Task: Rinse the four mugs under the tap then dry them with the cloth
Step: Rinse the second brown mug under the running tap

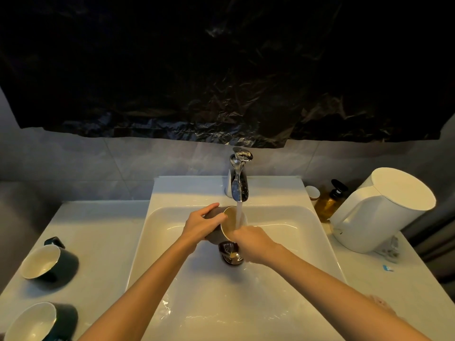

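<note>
Over the white sink (307, 232) my left hand (200, 223) grips a dark mug (230, 221) with a cream inside, tipped on its side with its mouth to the right. Water runs from the chrome tap (238, 183) into the mug's mouth. My right hand (253, 243) is at the mug's lower rim, its fingers hidden from view. Two more dark mugs lie tilted on the left counter, one (46, 260) further back and one (39, 322) at the bottom edge. No cloth is in sight.
The drain plug (230, 253) sits in the basin under my hands. On the right counter stand a white bin-like container (384, 210), an amber pump bottle (328, 200) and a small white jar (312, 192). Black plastic sheeting (221, 70) covers the wall above.
</note>
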The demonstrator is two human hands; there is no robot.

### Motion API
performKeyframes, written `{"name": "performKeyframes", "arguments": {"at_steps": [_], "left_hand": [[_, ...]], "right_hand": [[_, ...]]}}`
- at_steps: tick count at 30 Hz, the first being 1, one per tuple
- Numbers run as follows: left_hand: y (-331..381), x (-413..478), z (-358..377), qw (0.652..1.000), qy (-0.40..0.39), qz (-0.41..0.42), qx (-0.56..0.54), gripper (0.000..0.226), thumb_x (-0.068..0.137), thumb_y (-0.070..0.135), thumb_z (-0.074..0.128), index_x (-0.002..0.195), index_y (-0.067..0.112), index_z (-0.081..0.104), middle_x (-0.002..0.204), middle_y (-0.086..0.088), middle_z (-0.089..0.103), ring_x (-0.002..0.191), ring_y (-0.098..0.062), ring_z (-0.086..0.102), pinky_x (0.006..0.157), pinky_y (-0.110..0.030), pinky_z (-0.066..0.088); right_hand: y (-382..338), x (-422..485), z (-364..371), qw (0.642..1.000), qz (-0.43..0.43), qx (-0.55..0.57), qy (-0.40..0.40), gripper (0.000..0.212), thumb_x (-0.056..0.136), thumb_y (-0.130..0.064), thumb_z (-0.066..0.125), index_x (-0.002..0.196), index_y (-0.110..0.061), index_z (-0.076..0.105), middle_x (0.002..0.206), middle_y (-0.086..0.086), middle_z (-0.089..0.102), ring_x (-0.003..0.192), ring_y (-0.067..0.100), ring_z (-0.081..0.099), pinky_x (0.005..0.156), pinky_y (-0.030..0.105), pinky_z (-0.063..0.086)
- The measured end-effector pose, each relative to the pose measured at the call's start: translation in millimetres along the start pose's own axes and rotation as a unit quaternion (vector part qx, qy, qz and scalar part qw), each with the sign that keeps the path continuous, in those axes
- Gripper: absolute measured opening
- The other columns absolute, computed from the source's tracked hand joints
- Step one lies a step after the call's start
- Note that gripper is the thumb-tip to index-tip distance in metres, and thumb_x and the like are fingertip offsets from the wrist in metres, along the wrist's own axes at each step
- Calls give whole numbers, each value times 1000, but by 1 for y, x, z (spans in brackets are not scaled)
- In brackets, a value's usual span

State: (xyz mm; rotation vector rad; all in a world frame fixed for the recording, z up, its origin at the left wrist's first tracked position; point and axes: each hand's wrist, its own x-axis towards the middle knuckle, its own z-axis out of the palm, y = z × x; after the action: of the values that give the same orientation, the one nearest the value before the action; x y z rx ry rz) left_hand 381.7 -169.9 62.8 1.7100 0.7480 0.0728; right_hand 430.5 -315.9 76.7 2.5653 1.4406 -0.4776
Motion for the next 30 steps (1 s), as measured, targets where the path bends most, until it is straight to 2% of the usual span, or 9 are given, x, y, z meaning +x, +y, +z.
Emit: {"name": "performKeyframes", "arguments": {"at_steps": [2, 5, 8, 12, 16, 21, 25, 27, 30], "left_hand": [[0, 1, -1, 1000, -4, 2, 15, 45, 83, 32, 69, 127, 32, 58, 133, 0, 52, 110, -18, 47, 83, -37, 56], [1, 1, -3, 1000, -10, -10, 20, 47, 84, 33, 68, 129, 29, 57, 134, 0, 51, 114, -21, 48, 85, -39, 55], [3, -1, 1, 999, -11, -25, -42, 45, 86, 34, 66, 129, 32, 55, 136, -1, 49, 116, -21, 48, 83, -37, 55], [-11, -10, 12, 988, -25, -21, -154, 54, 89, 32, 62, 139, 38, 40, 139, 1, 42, 117, -22, 48, 87, -41, 54], [-17, -10, 12, 989, 11, -12, -150, 45, 90, 34, 60, 134, 33, 47, 140, -2, 45, 120, -22, 47, 86, -36, 53], [-19, -7, 11, 996, 10, -19, -91, 49, 86, 33, 66, 134, 32, 52, 138, -1, 47, 118, -20, 46, 90, -35, 49], [-15, -5, 12, 994, 20, -24, -103, 47, 87, 33, 64, 133, 33, 52, 136, -1, 46, 111, -18, 44, 82, -33, 51], [-13, -2, 9, 998, 9, -12, -65, 49, 86, 32, 65, 133, 32, 52, 136, -1, 47, 111, -17, 45, 85, -32, 49], [-7, -1, 8, 998, -17, -21, -51, 50, 85, 31, 65, 133, 31, 51, 137, -3, 48, 112, -18, 47, 89, -31, 47]], "right_hand": [[2, -1, -2, 999, -29, 26, -20, 37, 90, -2, 59, 125, -13, 56, 112, 15, 65, 98, 35, 63, 78, 37, 51], [14, 2, -6, 992, -21, -120, 32, 26, 97, -11, 51, 122, -14, 59, 109, 12, 65, 98, 34, 64, 74, 35, 45], [8, 5, -6, 988, -16, -152, 38, 22, 98, -14, 49, 113, -8, 64, 106, 12, 68, 96, 34, 65, 69, 33, 39], [-2, 5, -8, 996, -14, -25, 89, 35, 99, -37, 46, 124, -16, 57, 110, 11, 67, 96, 34, 63, 67, 34, 38], [-14, -1, 9, 979, -56, 156, 122, 28, 98, -33, 50, 125, -26, 54, 117, 2, 67, 100, 29, 63, 77, 35, 48], [8, 3, 7, 995, 17, -84, 53, 29, 96, -30, 51, 117, -13, 61, 114, 14, 65, 100, 38, 62, 74, 36, 43], [-11, 7, 13, 990, -13, 137, 10, 33, 88, -5, 48, 118, -12, 59, 103, 14, 69, 88, 34, 66, 63, 30, 44], [-2, 8, 18, 996, -23, 76, 32, 36, 89, -11, 48, 122, -18, 58, 109, 11, 66, 93, 34, 63, 67, 31, 41], [14, 10, 13, 993, 10, -83, 82, 34, 96, -37, 50, 119, -14, 61, 116, 13, 62, 97, 35, 63, 67, 33, 36]]}}
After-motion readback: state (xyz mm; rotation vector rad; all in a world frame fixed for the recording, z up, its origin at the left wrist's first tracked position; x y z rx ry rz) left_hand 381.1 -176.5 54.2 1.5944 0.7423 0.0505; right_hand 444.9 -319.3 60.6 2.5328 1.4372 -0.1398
